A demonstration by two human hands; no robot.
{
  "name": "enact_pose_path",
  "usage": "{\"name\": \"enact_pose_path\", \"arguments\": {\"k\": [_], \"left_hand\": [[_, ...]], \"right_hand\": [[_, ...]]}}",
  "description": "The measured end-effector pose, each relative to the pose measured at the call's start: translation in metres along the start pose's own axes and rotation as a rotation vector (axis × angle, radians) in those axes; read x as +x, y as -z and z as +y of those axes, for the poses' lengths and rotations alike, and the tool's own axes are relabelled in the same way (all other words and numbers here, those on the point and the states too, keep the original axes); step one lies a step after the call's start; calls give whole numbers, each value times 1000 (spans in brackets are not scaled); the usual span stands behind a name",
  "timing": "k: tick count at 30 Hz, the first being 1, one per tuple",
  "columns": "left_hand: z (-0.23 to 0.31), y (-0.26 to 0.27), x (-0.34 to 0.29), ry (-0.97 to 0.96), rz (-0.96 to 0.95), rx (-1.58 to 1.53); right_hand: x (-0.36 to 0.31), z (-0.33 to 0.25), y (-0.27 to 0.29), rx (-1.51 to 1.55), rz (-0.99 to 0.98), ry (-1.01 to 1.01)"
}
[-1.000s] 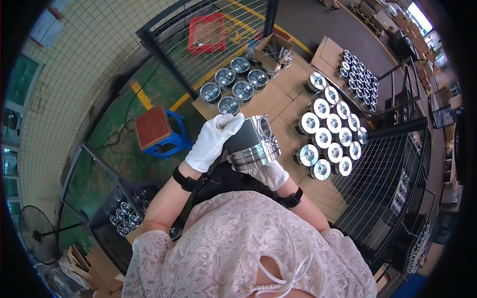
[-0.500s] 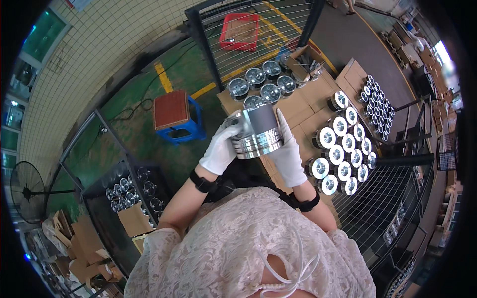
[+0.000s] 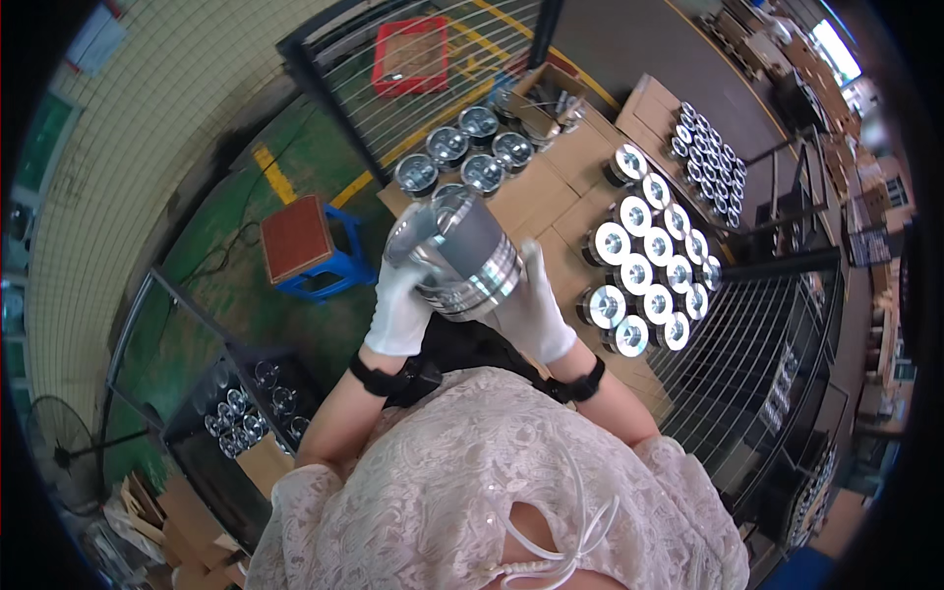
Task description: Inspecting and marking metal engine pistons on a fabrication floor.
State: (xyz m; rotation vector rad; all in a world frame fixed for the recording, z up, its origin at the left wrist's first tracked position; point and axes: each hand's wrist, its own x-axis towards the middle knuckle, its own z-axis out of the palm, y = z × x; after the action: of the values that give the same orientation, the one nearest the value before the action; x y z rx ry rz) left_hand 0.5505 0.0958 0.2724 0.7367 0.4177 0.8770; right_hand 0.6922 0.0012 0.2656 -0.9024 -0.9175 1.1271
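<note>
A grey-and-silver cylindrical metal piston (image 3: 475,250) now tips leftward, apparently presenting its side differently, near the brown cardboard-covered table's (image 3: 544,200) near-left corner. The white-gloved left hand (image 3: 398,313) clasps its left side; the white-gloved right hand (image 3: 534,313) cups its right.

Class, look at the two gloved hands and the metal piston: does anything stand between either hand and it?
Nothing visible does, apart from the white gloves themselves. The left hand holds the piston at its left; the right hand is close against its right side.
</note>
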Motion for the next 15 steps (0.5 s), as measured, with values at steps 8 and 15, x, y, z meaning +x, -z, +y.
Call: {"name": "enact_pose_path", "arguments": {"k": [8,15], "left_hand": [[5,-32,-6,-477,-534,1127],[-25,-15,0,-428,-561,1044]], "right_hand": [[-2,11,50,971,324,-494],[-20,2,91,210,157,-567]]}}
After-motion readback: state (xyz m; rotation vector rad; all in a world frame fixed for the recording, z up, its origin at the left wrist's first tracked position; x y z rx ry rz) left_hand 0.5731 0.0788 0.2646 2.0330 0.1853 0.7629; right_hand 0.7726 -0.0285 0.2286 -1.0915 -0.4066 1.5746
